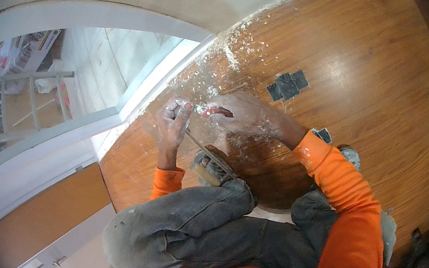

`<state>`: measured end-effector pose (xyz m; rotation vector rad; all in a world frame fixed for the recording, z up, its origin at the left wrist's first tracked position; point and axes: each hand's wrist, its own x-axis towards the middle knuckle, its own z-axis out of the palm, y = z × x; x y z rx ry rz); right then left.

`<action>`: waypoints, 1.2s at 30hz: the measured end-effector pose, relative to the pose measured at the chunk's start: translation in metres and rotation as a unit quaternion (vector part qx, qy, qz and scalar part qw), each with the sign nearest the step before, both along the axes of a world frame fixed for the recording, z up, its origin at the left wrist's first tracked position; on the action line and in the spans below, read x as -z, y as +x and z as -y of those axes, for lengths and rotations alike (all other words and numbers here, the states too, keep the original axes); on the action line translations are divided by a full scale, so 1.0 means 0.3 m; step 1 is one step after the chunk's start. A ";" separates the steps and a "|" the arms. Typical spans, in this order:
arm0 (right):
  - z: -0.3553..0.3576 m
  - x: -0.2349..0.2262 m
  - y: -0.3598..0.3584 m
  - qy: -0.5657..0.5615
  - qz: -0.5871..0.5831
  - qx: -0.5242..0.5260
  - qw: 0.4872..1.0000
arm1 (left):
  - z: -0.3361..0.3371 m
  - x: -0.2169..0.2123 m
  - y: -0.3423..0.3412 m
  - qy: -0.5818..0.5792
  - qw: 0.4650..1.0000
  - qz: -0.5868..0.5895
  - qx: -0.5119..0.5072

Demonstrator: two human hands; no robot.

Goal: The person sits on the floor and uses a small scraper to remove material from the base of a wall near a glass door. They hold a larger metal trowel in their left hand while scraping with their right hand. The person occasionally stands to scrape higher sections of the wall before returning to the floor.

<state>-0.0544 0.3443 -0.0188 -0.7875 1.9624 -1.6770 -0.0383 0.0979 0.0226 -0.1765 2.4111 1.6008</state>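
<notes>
Dusted with white, my left hand (172, 120) is closed with its thumb up around the top end of a thin, straight, grey-beige strip (206, 151). The strip slants down toward my left knee. Close to its right, my right hand (244, 115) grips a small red tool (216, 112); its kind is hidden by the fingers. Something whitish lies between the two hands, too small to make out. Below the strip, a pale yellowish piece (207, 175) shows beside my left foot.
White flakes (237, 49) litter the wooden floor (365, 73) along the wall. Dark square patches (288, 85) lie beyond my right hand. At left, a white frame (166, 69) borders a glazed opening, with a ladder (33, 97) and bags beyond. An orange-brown panel (50, 212) stands lower left.
</notes>
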 end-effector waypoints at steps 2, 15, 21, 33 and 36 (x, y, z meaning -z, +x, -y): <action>-0.023 -0.006 -0.005 0.013 -0.004 -0.018 1.000 | -0.030 -0.014 0.004 0.010 1.000 0.012 -0.010; 0.030 0.007 0.068 0.003 0.015 0.032 0.999 | -0.004 0.027 0.061 0.090 0.994 -0.026 -0.047; 0.071 -0.014 0.085 -0.015 0.030 0.012 0.999 | 0.089 0.019 0.059 0.041 0.997 -0.021 -0.067; 0.064 0.146 -0.129 -0.410 0.513 0.203 0.727 | 0.284 0.053 0.080 0.224 0.930 -0.080 -0.279; 0.161 0.232 -0.199 -0.400 0.533 0.305 0.680 | 0.317 0.101 0.140 0.215 0.914 -0.067 -0.337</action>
